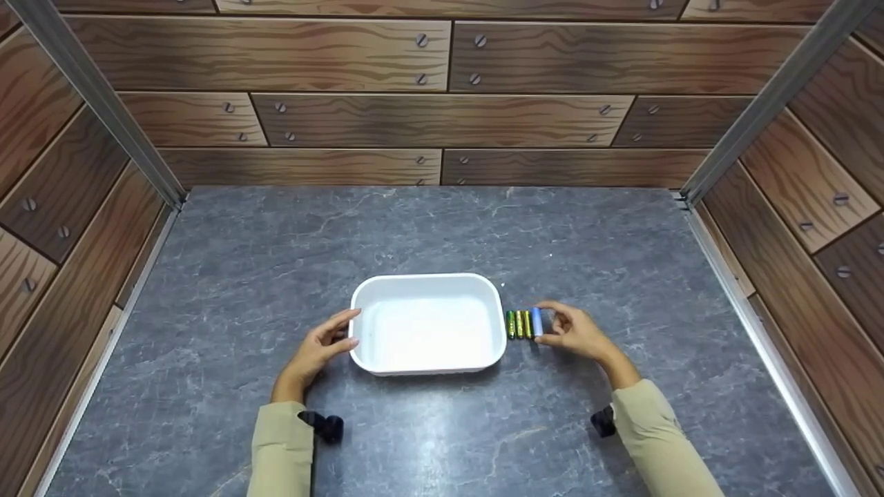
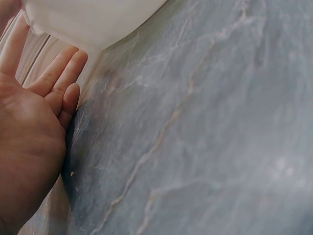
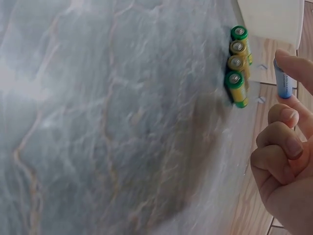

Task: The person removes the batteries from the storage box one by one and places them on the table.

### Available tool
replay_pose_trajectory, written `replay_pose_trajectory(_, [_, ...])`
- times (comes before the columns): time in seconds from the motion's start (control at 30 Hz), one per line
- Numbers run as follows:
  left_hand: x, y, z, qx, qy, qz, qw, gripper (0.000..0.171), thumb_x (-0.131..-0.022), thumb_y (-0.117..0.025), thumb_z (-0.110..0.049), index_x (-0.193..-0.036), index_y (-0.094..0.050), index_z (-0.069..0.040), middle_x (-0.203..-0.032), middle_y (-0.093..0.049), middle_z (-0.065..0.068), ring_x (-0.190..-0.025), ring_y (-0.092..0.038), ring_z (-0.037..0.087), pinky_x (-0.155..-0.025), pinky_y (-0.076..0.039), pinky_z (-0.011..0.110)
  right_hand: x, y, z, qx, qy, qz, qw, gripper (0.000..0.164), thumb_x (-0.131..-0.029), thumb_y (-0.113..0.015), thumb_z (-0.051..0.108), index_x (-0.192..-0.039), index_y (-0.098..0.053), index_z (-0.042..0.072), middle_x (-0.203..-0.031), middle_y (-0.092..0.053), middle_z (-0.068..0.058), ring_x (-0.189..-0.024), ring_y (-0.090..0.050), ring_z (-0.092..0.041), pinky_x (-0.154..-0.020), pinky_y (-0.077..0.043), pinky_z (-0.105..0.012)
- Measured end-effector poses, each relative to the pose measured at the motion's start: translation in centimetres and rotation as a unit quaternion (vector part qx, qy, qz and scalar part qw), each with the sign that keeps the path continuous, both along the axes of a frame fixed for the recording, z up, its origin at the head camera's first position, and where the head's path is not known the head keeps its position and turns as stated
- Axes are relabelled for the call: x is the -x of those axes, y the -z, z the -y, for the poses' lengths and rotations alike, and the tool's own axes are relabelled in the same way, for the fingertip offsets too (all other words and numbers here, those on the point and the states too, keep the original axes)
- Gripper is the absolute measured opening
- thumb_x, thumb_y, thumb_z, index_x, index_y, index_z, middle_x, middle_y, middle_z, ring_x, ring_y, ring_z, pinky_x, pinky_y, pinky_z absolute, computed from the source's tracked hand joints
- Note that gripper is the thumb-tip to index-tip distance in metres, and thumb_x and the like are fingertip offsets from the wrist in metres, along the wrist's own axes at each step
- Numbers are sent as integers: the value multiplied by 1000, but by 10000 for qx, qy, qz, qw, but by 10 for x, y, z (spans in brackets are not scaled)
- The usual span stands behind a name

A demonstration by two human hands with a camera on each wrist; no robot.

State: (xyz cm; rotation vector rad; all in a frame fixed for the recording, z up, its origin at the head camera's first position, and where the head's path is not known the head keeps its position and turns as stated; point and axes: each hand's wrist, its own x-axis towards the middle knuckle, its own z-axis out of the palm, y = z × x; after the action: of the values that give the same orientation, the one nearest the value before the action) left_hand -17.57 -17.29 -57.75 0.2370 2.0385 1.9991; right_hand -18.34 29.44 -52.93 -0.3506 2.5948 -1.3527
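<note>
A white plastic basin [image 1: 428, 276] rests on the table, with my left hand [image 1: 319, 351] at its left end. The thumb and index finger touch the rim there, spread apart. In the left wrist view the other fingers of the left hand [image 2: 36, 122] extend loosely below the basin's wall [image 2: 98, 24]. My right hand [image 1: 577, 335] pinches a blue battery [image 1: 537, 322] by its two ends between thumb and index finger; the other fingers are curled in. Right beside it, several green and gold batteries [image 1: 519, 324] lie in a row against the basin's right side.
The grey marbled tabletop [image 1: 276, 235] is bounded by wood-plank-patterned walls [image 1: 442, 121] at the back and sides. Metal posts [image 1: 766, 96] stand at the back corners. A black wrist camera [image 1: 328, 428] is strapped at the left sleeve [image 1: 282, 449].
</note>
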Motion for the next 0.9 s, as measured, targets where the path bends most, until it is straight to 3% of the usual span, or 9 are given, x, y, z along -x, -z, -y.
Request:
replay_pose_trajectory(0.47, [0, -2, -2, -64, 11, 59, 10000, 60, -87, -67, -3, -142, -43, 5, -146, -41, 30, -103, -57, 5, -86, -49, 19, 4, 11, -15, -213, 139, 294, 9992, 63, -74, -78, 4, -130, -52, -6, -62, -39, 5, -52, -38, 1, -51, -35, -17])
replay_pose_trajectory(0.7, [1, -1, -4, 132, -129, 77, 9998, 59, -86, -69, -6, -140, -47, 1, -145, -47, 16, -106, -56, 2, -89, -47, 18, 7, 19, -21, -313, 186, 353, 9987, 62, -75, -77, 4, -130, -51, -7, -62, -41, 5, -53, -39, 0, -50, -36, -17])
replay_pose_trajectory(0.9, [1, 0, -2, 48, -124, 45, 9999, 58, -86, -67, -2, -140, -46, 4, -146, -44, 25, -105, -56, 5, -88, -47, 18, 9, 22, -21, -224, 134, 408, 9988, 65, -75, -76, 3, -132, -48, -10, -62, -42, 6, -51, -41, 1, -50, -38, -17])
